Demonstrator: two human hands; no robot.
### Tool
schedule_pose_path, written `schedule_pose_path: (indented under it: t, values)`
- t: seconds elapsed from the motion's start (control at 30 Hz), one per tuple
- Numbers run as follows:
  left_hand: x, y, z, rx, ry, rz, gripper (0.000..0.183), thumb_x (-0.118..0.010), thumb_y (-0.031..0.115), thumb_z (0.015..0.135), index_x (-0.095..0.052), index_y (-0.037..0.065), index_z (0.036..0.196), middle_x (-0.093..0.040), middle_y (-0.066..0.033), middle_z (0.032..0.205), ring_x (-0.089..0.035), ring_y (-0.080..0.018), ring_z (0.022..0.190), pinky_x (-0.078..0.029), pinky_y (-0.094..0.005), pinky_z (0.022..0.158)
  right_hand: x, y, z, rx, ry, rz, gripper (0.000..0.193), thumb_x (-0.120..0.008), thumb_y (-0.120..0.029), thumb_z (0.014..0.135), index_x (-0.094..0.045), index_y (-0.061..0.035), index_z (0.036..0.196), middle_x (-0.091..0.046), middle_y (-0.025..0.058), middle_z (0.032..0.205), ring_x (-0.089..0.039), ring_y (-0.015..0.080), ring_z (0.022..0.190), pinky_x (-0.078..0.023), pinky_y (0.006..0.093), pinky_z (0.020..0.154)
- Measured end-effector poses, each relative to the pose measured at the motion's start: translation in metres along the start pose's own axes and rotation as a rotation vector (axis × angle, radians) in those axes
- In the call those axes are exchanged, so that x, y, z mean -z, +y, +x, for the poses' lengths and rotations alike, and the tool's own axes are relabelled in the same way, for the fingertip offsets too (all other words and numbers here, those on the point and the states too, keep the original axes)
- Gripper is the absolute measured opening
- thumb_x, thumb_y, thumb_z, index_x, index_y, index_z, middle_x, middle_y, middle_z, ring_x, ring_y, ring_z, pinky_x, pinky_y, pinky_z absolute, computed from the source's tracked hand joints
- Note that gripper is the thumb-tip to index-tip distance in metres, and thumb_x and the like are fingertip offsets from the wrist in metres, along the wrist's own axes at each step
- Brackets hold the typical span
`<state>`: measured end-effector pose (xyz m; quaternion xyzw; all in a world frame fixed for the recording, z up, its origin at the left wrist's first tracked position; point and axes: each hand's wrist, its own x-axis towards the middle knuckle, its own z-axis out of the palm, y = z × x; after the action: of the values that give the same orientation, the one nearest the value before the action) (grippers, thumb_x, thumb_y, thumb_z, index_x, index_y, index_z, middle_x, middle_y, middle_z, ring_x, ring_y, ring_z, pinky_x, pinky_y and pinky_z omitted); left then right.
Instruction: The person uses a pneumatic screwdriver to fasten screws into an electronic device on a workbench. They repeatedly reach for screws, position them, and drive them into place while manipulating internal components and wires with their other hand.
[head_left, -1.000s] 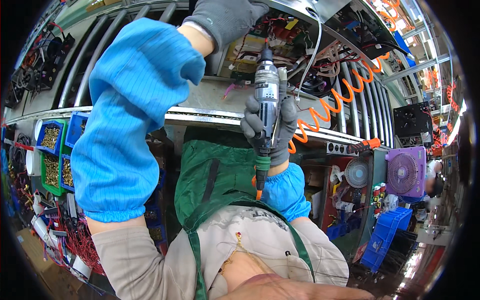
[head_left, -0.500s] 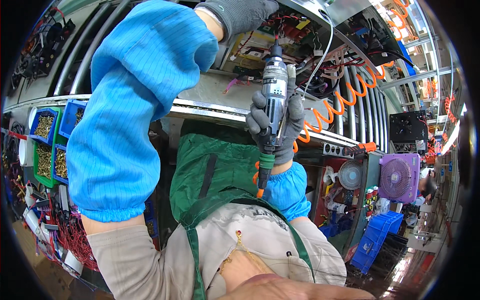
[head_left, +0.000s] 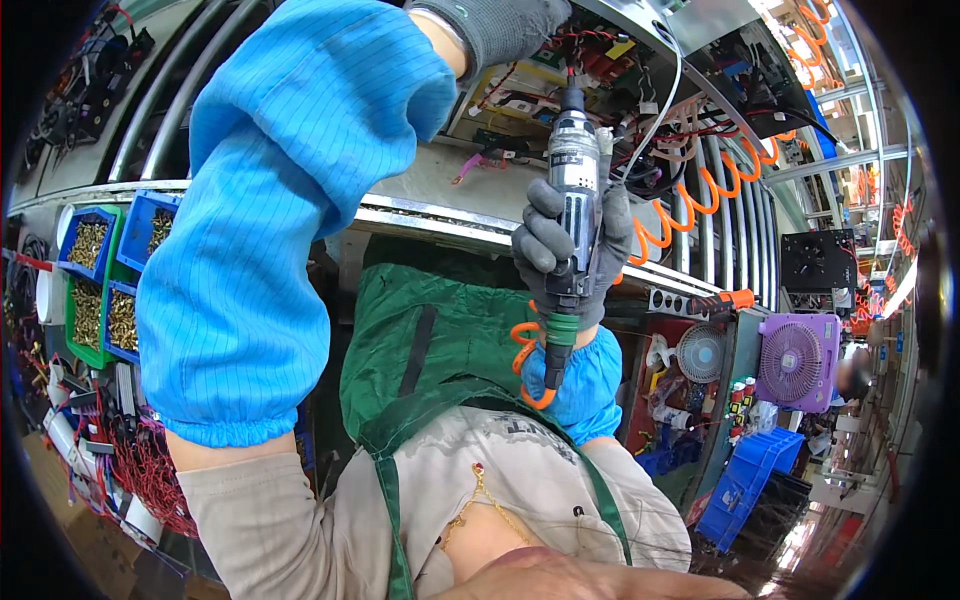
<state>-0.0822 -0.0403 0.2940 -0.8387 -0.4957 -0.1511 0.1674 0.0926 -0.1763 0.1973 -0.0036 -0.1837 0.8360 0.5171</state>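
Observation:
My right hand (head_left: 560, 235), in a grey glove, is wrapped round a silver and black air screwdriver (head_left: 574, 165). An orange coiled hose runs from the tool's green-collared lower end. Its bit points up into an opened metal cabinet (head_left: 625, 35) with wires and boards inside. At the top edge of the picture my left hand (head_left: 505, 30), also gloved in grey, reaches to the cabinet's left part; its fingertips are cut off or hidden, so its grip does not show. A pink-tipped cable (head_left: 482, 162) hangs out near the cabinet's front edge.
Blue and green bins (head_left: 88, 245) of brass-coloured screws stand at the left, above bundles of red wires (head_left: 150, 475). Metal rollers (head_left: 725, 200) run along both sides of the cabinet. At the right are a purple fan (head_left: 798, 362) and a blue crate (head_left: 748, 485).
The screwdriver and my right hand have shifted slightly right. My left hand has also moved a little to the right. The hose below the tool has swung into a visible loop.

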Motion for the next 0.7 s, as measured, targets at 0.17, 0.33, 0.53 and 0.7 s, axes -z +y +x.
schedule_pose_path:
  t: [0.17,0.33,0.53,0.7]
  values:
    - [-0.001,0.004,0.008,-0.018,-0.061,-0.006,0.021,-0.044,0.016,0.089,-0.064,0.009,0.093,-0.068,-0.0138,0.080,-0.068,-0.0319,0.076,-0.052,-0.0453,0.063,0.000,-0.008,0.000,-0.007,0.011,-0.038,0.049,-0.050,-0.039,0.095,-0.035,-0.0290,0.141,-0.043,0.0102,0.089,-0.048,0.0133,0.056,-0.049,0.0321,0.053]
    - [0.004,0.001,0.003,0.016,-0.077,0.027,0.022,-0.044,0.017,0.090,-0.064,0.009,0.094,-0.069,-0.0140,0.081,-0.068,-0.0318,0.077,-0.052,-0.0452,0.064,-0.002,-0.008,0.000,-0.003,0.084,-0.174,0.051,-0.050,-0.040,0.095,-0.032,-0.0289,0.142,-0.044,0.0120,0.089,-0.048,0.0141,0.056,-0.048,0.0333,0.053]
    - [0.002,0.004,0.004,0.027,-0.076,0.001,0.023,-0.042,0.017,0.091,-0.063,0.010,0.096,-0.069,-0.0137,0.082,-0.068,-0.0321,0.077,-0.052,-0.0448,0.064,0.001,-0.011,-0.004,0.020,0.034,-0.206,0.052,-0.050,-0.040,0.095,-0.030,-0.0321,0.143,-0.047,0.0156,0.092,-0.048,0.0148,0.056,-0.048,0.0343,0.053]
    - [0.003,0.002,-0.017,0.144,0.006,-0.042,0.022,-0.046,0.021,0.092,-0.060,0.015,0.108,-0.069,-0.0129,0.083,-0.069,-0.0300,0.077,-0.053,-0.0428,0.063,0.000,-0.006,-0.003,-0.064,0.091,-0.228,0.056,-0.052,-0.046,0.093,-0.034,-0.0197,0.139,-0.050,0.0131,0.092,-0.048,0.0140,0.056,-0.048,0.0319,0.053]
